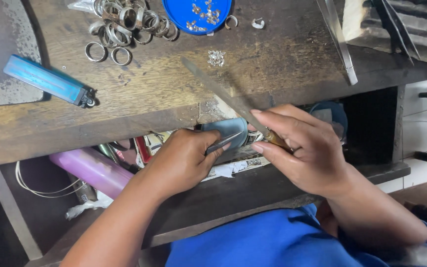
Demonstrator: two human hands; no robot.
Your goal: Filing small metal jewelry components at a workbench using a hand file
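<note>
Here, right hand (305, 151) clamped on the wooden grip of a long file (223, 94), blade slanting up-left over the worktop (174, 94). Just left, left hand (184, 158) with fingers pinched together on a small metal piece (223, 142), touching the blade's underside near the handle.

A long, flat grey metal file (223, 91) with a wooden handle lies slanted over the bench's front edge, tip up-left on the wood. Just below it, a slim metal tool (223, 142) points right, its held piece hidden.
</note>
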